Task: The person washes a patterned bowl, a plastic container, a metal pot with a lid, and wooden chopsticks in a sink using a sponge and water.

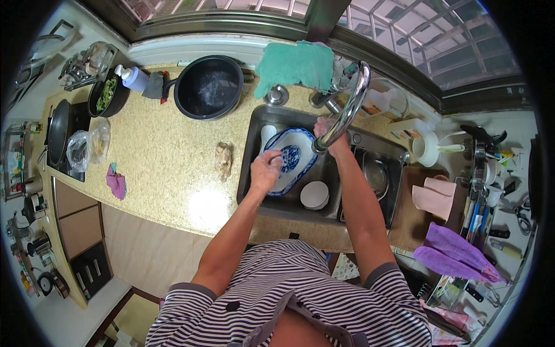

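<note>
A blue-and-white patterned oval dish (303, 165) lies in the left basin of the double sink (248, 173). My left hand (265, 171) grips its left edge, with curled fingers over the rim. Near the dish's upper right edge, my right hand (326, 133) is partly hidden behind the chrome faucet spout (352, 106); whether it holds anything I cannot tell. Foam seems to be on the fingers of both hands. A white bowl (315, 194) sits in the basin below the dish, and a white spoon (268, 133) rests at the upper left.
A black pan (209, 87) stands on the counter at the upper left. Beside the sink lies a crumpled brownish item (223, 158). A green cloth (295, 65) is behind the basin. To the right are a metal strainer (375, 175) in the second basin and a folded pink cloth (435, 197).
</note>
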### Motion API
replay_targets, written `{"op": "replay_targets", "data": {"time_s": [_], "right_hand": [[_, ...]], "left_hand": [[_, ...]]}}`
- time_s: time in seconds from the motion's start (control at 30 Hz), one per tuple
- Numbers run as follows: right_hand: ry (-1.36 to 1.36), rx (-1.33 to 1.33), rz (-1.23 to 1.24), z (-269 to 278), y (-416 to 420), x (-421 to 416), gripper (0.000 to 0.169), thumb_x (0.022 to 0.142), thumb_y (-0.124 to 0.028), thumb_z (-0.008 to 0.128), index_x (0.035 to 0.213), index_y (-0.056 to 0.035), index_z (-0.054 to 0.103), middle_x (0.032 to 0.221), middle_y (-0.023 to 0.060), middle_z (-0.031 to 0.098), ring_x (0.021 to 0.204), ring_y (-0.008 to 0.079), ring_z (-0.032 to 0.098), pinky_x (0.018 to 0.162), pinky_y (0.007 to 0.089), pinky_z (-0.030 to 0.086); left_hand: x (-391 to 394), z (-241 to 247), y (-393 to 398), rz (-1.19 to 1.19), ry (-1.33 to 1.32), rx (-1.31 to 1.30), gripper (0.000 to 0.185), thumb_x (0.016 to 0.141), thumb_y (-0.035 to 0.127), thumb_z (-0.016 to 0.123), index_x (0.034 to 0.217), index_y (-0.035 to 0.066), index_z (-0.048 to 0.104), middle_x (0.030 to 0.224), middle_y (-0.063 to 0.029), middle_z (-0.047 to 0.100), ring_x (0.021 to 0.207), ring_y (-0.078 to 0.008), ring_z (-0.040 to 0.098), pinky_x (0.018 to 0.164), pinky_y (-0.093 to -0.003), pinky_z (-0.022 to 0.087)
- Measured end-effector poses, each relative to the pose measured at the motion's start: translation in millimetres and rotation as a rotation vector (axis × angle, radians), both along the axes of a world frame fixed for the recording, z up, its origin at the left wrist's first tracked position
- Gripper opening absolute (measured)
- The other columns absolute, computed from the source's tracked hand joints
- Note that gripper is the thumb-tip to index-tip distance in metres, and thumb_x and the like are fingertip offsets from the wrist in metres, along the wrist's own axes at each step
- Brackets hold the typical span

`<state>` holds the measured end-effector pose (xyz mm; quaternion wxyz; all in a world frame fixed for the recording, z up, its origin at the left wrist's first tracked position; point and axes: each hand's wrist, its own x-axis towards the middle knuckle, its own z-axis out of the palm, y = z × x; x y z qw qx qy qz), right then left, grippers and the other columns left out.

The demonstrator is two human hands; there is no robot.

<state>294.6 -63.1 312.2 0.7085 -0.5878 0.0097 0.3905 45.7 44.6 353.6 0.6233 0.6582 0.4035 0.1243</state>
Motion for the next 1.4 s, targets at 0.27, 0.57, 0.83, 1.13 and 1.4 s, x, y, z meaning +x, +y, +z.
{"op": "replay_targets", "data": {"time_s": [0.27, 0.57, 0.83, 1.13, 1.4], "right_hand": [[-0.104, -0.078, 0.062, -63.5, -6.3, 30.8, 0.026, 0.090, -0.020, 0.064, 0.111, -0.0063, 0.056, 0.089, 0.0056, 0.064, 0.074, 0.0178, 0.064, 0.061, 0.0276, 0.051], [0.035, -0.105, 0.009, -50.7, -24.1, 27.4, 0.020, 0.091, -0.028, 0.062, 0.083, -0.0112, 0.056, 0.077, 0.0000, 0.057, 0.068, 0.0146, 0.056, 0.060, 0.0306, 0.045], [0.632, 0.814, 0.094, -27.9, -11.8, -59.8, 0.043, 0.096, -0.048, 0.049, 0.095, -0.0063, 0.058, 0.099, 0.0157, 0.062, 0.095, 0.0342, 0.059, 0.082, 0.0503, 0.051], [0.565, 0.279, -0.096, 1.9, 32.9, -102.6, 0.034, 0.091, -0.041, 0.059, 0.105, -0.0102, 0.060, 0.101, 0.0117, 0.064, 0.095, 0.0315, 0.063, 0.077, 0.0477, 0.053], [0.272, 0.128, -0.076, -49.6, 13.1, -88.1, 0.058, 0.086, -0.051, 0.063, 0.132, -0.0187, 0.050, 0.121, 0.0041, 0.055, 0.111, 0.0236, 0.050, 0.086, 0.0409, 0.046]], "left_hand": [[89.9, 25.7, -10.5, -0.059, -0.067, -0.670, 0.023, 0.095, 0.024, 0.055, 0.095, 0.004, 0.065, 0.080, -0.0044, 0.065, 0.065, -0.0117, 0.060, 0.054, -0.0280, 0.052], [125.0, 0.5, -37.1, -0.037, -0.272, -1.030, 0.034, 0.094, 0.045, 0.057, 0.089, 0.012, 0.060, 0.074, -0.0006, 0.062, 0.058, -0.0114, 0.057, 0.044, -0.0269, 0.044], [131.5, 16.6, -47.7, -0.218, -0.145, 0.455, 0.025, 0.086, 0.028, 0.060, 0.085, 0.004, 0.066, 0.073, -0.0186, 0.064, 0.071, -0.0375, 0.062, 0.068, -0.0468, 0.047], [94.3, -56.5, -65.7, 0.117, -0.062, 0.617, 0.051, 0.099, 0.034, 0.035, 0.132, -0.001, 0.050, 0.131, -0.0305, 0.049, 0.121, -0.0479, 0.046, 0.102, -0.0501, 0.035], [112.0, -14.4, -21.3, -0.056, -0.251, -0.757, 0.081, 0.095, 0.066, 0.033, 0.150, 0.006, 0.029, 0.155, -0.0198, 0.026, 0.144, -0.0325, 0.022, 0.116, -0.0402, 0.018]]}}
